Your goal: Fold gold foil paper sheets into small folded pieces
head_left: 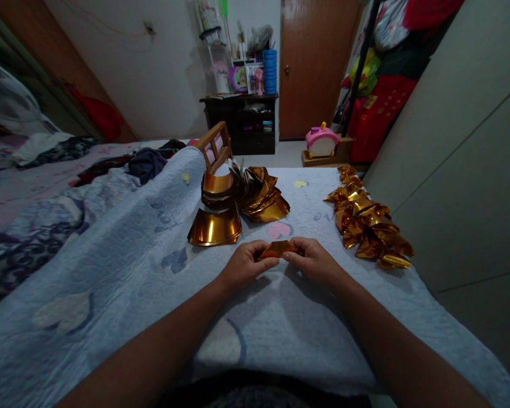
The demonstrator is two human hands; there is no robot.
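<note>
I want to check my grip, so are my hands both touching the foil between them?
Touching. The head view shows the left hand pinching one end of the foil and the right hand pinching the other.

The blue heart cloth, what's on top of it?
Stacks of gold foil sheets lie on the cloth, with a pile of folded foil pieces at the right. The left hand and right hand hold another foil piece. What's under the stacks and pile is hidden.

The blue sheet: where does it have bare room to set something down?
Bare sheet shows between the gold stacks and the folded pieces, and nearer, between the forearms. Crowded: far left, with the stacks; right edge, with the pieces; middle, with left hand and right hand.
</note>
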